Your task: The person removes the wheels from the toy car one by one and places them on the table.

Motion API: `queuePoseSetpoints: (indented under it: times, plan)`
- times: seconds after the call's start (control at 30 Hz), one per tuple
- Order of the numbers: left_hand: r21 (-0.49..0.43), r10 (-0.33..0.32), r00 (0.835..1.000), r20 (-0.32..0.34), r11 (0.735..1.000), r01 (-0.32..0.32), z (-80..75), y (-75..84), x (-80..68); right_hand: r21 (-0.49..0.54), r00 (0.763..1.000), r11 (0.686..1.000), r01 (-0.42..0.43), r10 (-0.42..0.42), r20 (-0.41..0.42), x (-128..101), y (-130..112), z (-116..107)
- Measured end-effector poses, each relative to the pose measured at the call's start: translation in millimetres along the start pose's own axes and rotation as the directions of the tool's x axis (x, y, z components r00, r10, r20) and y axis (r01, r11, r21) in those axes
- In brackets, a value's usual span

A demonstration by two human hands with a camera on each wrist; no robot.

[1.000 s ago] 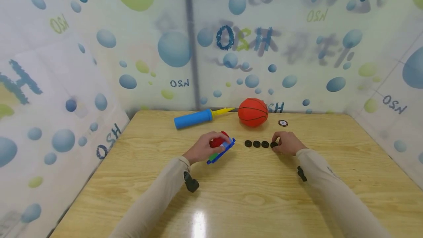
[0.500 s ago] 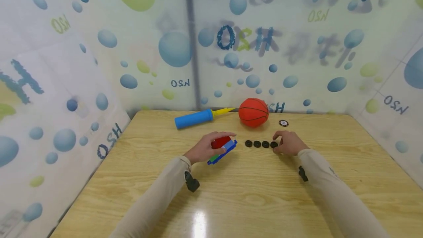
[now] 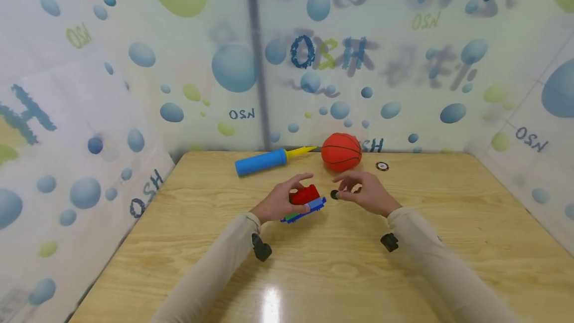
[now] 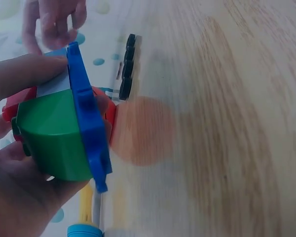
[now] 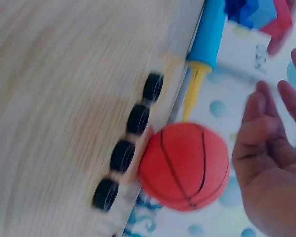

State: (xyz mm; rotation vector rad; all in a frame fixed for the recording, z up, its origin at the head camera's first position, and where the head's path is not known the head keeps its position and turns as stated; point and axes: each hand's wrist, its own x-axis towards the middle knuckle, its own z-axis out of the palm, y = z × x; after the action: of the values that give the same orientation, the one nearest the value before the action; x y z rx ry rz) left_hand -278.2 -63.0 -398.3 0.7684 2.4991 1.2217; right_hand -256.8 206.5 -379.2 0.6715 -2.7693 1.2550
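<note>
My left hand point(image 3: 275, 203) grips a toy car point(image 4: 54, 133) with a green block, red and light blue parts and a blue base. Its thumb lies along the light blue side, and the base is tilted in the head view. My right hand point(image 3: 369, 196) is raised with loosely bent fingers and nothing between them. In the head view it overlaps the row of small black wheels point(image 5: 122, 155), leaving the leftmost wheel point(image 3: 334, 194) plainly visible. The right wrist view shows several wheels standing in line on the table, apart from the hand.
Behind the wheels sits a red basketball point(image 3: 342, 152). A blue hand pump point(image 3: 261, 162) with a yellow nozzle lies at the back left, and a round chip point(image 3: 382, 166) lies right of the ball. The wooden table point(image 3: 323, 273) ends at a patterned wall.
My right hand has left the right end of the wheel row and moved left toward the toy car. In my left hand, the upper fingers have lifted and the toy car has turned slightly.
</note>
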Motion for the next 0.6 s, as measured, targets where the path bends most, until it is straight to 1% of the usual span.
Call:
queuePoseSetpoints:
  times: [0.2, 0.3, 0.43, 0.6]
  plan:
    - [0.039, 0.045, 0.998, 0.040, 0.998, -0.047, 4.4, -1.2, 4.3, 0.063, 0.995, 0.997, 0.044, -0.050, 0.090, 2, -14, 21]
    - [0.041, 0.057, 0.997, 0.043, 0.997, -0.059, 6.1, 0.5, 3.9, 0.069, 0.991, 0.996, 0.054, -0.062, 0.117, 2, -20, 27]
    - [0.036, 0.084, 0.996, 0.044, 0.996, -0.085, 6.7, 2.2, 3.0, 0.027, 0.993, 0.999, 0.046, -0.049, 0.112, 2, -26, 32]
    - [0.044, 0.100, 0.993, 0.059, 0.994, -0.103, 6.6, 0.2, 2.4, -0.030, 0.997, 0.999, 0.028, -0.026, 0.072, 1, -24, 36]
